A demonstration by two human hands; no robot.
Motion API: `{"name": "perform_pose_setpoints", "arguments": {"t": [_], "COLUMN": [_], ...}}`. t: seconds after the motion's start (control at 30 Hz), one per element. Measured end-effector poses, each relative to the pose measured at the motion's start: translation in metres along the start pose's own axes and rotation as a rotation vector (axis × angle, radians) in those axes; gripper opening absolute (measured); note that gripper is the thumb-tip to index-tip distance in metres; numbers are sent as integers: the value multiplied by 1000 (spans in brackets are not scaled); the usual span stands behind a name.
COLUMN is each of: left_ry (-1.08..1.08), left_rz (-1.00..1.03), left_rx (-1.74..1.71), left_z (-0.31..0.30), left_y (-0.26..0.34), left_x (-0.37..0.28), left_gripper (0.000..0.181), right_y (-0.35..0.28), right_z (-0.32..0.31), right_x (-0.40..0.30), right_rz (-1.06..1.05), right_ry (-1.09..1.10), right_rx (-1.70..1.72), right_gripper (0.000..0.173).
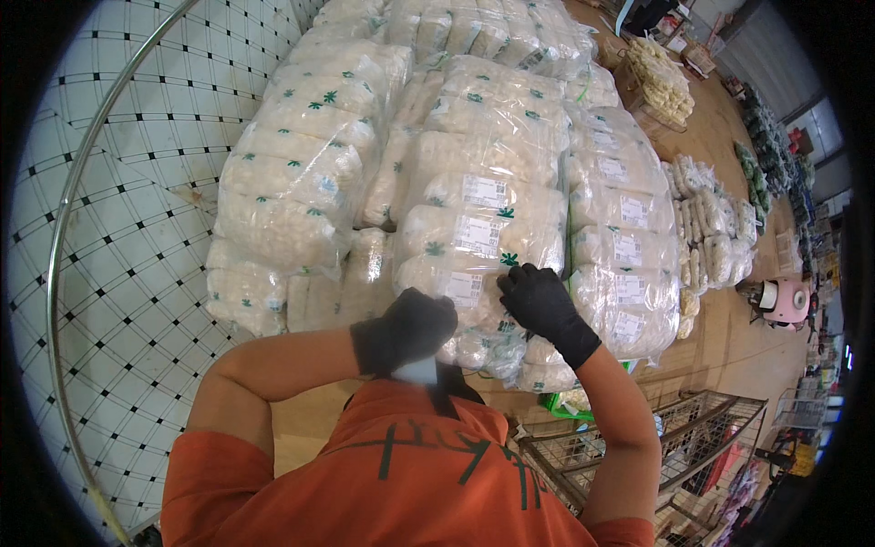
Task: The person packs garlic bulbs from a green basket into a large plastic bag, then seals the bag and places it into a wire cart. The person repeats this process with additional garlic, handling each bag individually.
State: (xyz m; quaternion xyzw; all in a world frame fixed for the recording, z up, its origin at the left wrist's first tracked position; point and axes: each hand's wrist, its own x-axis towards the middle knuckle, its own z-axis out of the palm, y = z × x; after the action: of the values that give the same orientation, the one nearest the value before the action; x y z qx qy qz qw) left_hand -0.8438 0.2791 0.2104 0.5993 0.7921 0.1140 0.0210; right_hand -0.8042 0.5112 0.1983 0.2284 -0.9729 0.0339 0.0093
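Note:
Before me lies a large clear plastic bag with green leaf prints, packed with rows of pale, wrapped bundles whose contents I cannot make out. White printed labels show on its nearer rows. My left hand, in a black glove, is closed at the bag's near left edge, its fingertips mostly hidden. In a matching glove, my right hand has its fingers curled onto the plastic, right of the nearest label. Crumpled film bulges between and below the hands.
Similar packed bags stand stacked at left, right and behind. A curved metal rail runs along the tiled surface at left. At lower right are a wire-mesh cage and a green crate. A pink scooter stands farther right.

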Motion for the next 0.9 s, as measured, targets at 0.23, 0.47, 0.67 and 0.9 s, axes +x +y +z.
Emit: {"name": "perform_pose_setpoints", "arguments": {"t": [0.23, 0.47, 0.67, 0.9], "left_ry": [-92, -12, -114, -254], "left_rz": [-26, 107, 180, 101], "left_rx": [-44, 45, 84, 93], "left_z": [11, 11, -2, -9], "left_y": [-10, -11, -6, 5], "left_x": [-6, 1, 9, 12], "left_gripper": [10, 17, 37, 37], "right_y": [-33, -66, -77, -85], "right_z": [18, 81, 92, 56], "right_x": [-12, -116, -178, -122], "right_rz": [-73, 275, 719, 958], "right_ry": [-18, -115, -295, 338], "right_rx": [130, 27, -192, 79], "right_gripper": [16, 15, 7, 5]}}
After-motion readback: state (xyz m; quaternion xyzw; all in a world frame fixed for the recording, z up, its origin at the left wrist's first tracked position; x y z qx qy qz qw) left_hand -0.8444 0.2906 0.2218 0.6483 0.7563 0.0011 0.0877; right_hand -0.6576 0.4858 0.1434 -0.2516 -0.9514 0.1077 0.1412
